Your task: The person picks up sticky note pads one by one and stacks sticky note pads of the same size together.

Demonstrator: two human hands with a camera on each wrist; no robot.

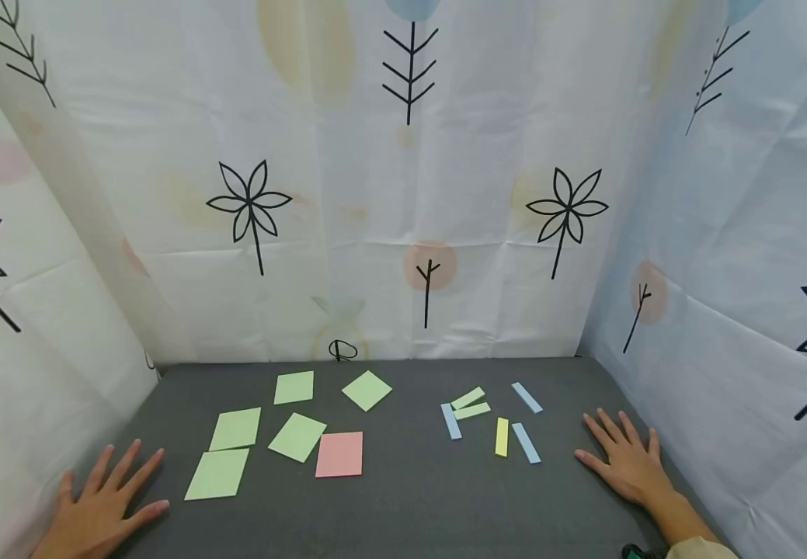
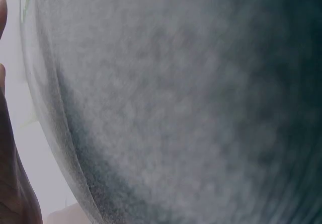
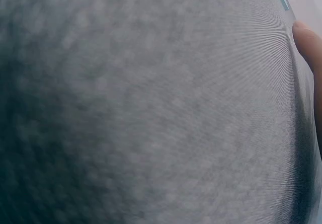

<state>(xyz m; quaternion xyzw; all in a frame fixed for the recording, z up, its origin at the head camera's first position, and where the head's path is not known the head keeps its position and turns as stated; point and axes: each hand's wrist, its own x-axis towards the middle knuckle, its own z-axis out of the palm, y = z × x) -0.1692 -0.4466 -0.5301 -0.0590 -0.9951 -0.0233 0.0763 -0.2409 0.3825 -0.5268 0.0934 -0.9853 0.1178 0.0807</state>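
Observation:
My left hand (image 1: 99,508) lies at the table's left edge with its fingers spread, holding nothing. Closest to it are two green paper squares (image 1: 217,474), one just behind the other. Three more green squares (image 1: 366,390) and a pink square (image 1: 339,454) lie toward the middle; one green corner meets the pink one. On the right side my right hand (image 1: 623,458) rests with fingers spread and nothing in its grasp. Left of it are blue strips (image 1: 526,443), a yellow strip (image 1: 502,437) and two green strips (image 1: 471,411). Both wrist views are mostly blurred grey cloth.
A dark grey table (image 1: 417,512) carries all the paper pieces. White printed curtains (image 1: 347,194) with leaf and flower drawings enclose it at the back, left and right. A dark device (image 1: 637,552) shows by the right sleeve (image 1: 700,549).

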